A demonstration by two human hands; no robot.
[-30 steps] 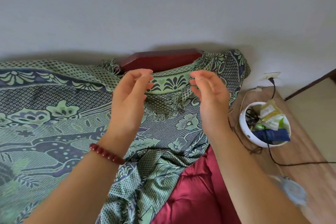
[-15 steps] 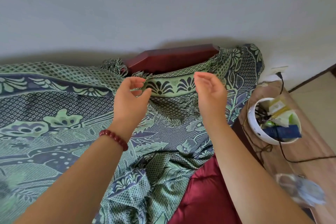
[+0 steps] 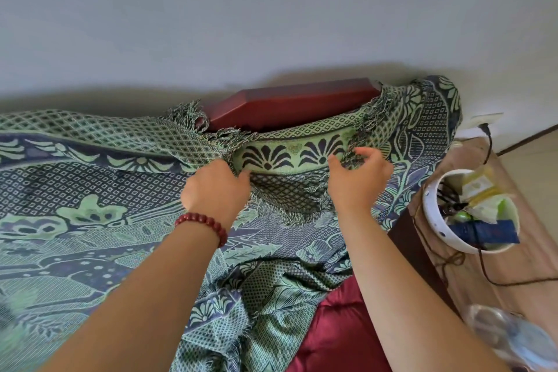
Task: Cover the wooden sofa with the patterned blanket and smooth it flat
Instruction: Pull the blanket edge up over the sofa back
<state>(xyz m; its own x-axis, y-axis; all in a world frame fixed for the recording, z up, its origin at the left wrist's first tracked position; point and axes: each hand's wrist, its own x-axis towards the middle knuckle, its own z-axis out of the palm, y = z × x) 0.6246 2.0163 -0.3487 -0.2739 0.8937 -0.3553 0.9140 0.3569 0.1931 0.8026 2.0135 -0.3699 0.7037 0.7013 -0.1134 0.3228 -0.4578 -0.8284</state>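
Found blanket (image 3: 90, 190) spread over most of sofa (image 3: 290, 106), top rail bare at centre, border folded back just below it. Noted left hand (image 3: 214, 190) and right hand (image 3: 359, 181) apart, each pinching that fold at one end. Judged best to raise both ends level, carry the fringe over the rail, then stroke outward; feared a skewed pattern from any uneven pull. Observed red cushion (image 3: 341, 326) uncovered at lower right. Recorded tabletop (image 3: 531, 251) beside sofa bearing white bowl (image 3: 430, 220) of oddments; socket (image 3: 486, 119) on plain wall (image 3: 271, 9) behind.
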